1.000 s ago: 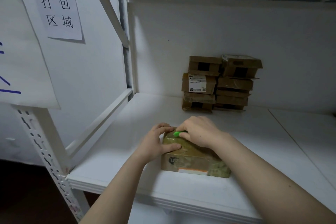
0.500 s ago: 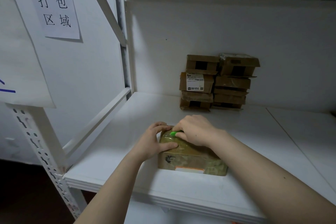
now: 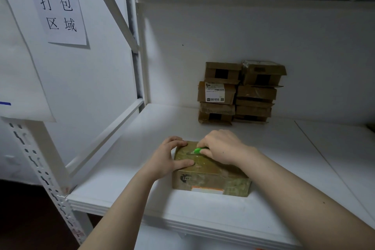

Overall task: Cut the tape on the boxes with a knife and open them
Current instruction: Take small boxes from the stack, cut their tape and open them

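Note:
A taped brown cardboard box (image 3: 211,180) lies flat on the white shelf (image 3: 142,195) near its front edge. My left hand (image 3: 168,158) grips the box's left end, fingers over the far corner and thumb pressed on the top. My right hand (image 3: 221,146) is closed around a green-handled knife (image 3: 195,151). The knife's tip lies on the taped top of the box, pointing left toward my left hand. The blade itself is thin and hard to make out.
Two stacks of brown taped boxes (image 3: 239,93) stand against the back wall of the shelf. A white shelf post and diagonal brace (image 3: 113,119) run along the left. A paper sign with Chinese characters (image 3: 56,4) hangs at the upper left.
My right hand has drawn slightly to the right, so more of the green knife shows on the box top. My left hand keeps its hold on the box's left end.

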